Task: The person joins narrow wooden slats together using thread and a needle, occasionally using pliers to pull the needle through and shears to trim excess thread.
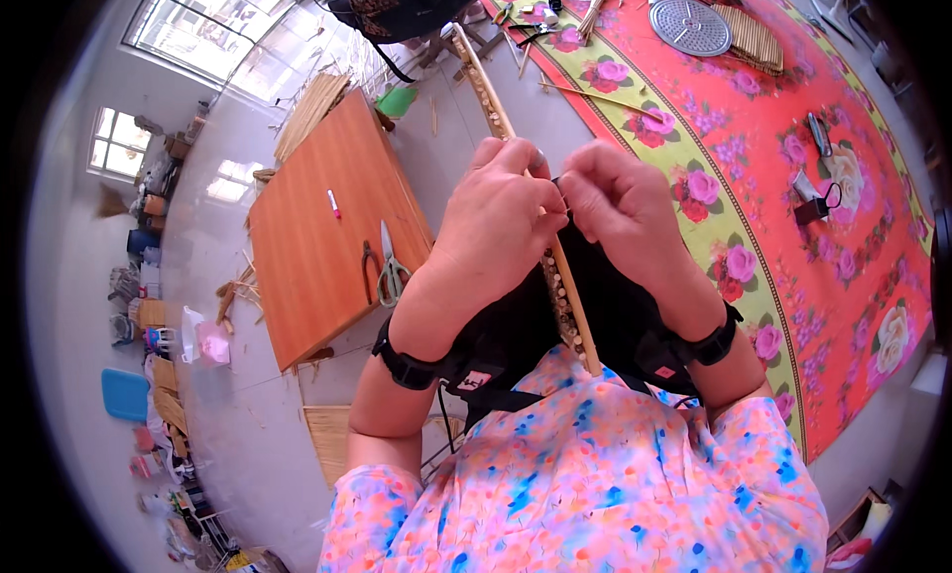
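Observation:
A long narrow piece (570,310) with a pale wooden edge and a row of round, cut stalk ends runs from my lap away to the far floor. Above its middle, my left hand (496,216) is closed in a pinch, fingertips at the wooden edge. Close on the right, my right hand (630,221) is closed too, thumb against curled fingers, the two hands' fingertips almost meeting. Something thin and dark seems to lie between them, too small to name. My hands cover part of the long piece. Dark bands wrap both wrists.
Left of me stands a low wooden table (317,246) with grey-handled scissors (392,271), dark pliers (370,266) and a marker (334,204). On the right lies a flowered red cloth (773,236) with a round metal disc (690,26) and a black clip-like object (815,206). A dark bag (397,8) sits ahead.

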Demonstrator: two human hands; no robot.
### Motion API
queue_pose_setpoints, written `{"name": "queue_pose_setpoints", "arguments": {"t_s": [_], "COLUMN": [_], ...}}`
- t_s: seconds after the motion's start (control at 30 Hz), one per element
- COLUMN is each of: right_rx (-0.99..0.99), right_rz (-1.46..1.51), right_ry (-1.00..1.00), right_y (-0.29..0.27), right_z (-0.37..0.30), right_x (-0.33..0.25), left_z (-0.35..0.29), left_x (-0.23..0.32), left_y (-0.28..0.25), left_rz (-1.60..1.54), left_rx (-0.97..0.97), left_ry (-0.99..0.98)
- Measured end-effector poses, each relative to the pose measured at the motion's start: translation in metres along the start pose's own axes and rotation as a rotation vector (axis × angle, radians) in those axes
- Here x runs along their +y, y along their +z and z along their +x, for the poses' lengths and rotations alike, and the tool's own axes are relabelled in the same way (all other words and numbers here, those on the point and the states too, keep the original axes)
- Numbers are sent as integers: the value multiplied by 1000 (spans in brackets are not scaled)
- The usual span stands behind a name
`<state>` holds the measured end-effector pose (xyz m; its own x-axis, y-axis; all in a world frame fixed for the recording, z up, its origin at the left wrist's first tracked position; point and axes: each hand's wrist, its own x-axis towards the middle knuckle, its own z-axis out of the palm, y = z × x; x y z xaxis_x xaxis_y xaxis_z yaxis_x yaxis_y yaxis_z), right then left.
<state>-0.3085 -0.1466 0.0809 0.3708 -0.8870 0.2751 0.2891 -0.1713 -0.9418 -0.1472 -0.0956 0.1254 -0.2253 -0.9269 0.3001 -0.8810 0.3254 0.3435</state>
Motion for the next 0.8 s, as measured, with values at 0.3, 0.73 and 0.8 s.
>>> {"name": "queue_pose_setpoints", "arguments": {"t_s": [0.3, 0.73, 0.8], "right_rx": [8, 48, 38], "right_rz": [-170, -338, -301], "right_ry": [104, 1, 24], "right_y": [0, 4, -1], "right_z": [-15, -13, -14], "right_x": [18, 31, 34], "left_z": [-6, -35, -69], "left_x": [-5, -55, -122], "left_y": [-8, -21, -2], "left_rz": [-257, -386, -326], "left_rx": [115, 356, 406], "left_ry": [-194, -235, -415]}}
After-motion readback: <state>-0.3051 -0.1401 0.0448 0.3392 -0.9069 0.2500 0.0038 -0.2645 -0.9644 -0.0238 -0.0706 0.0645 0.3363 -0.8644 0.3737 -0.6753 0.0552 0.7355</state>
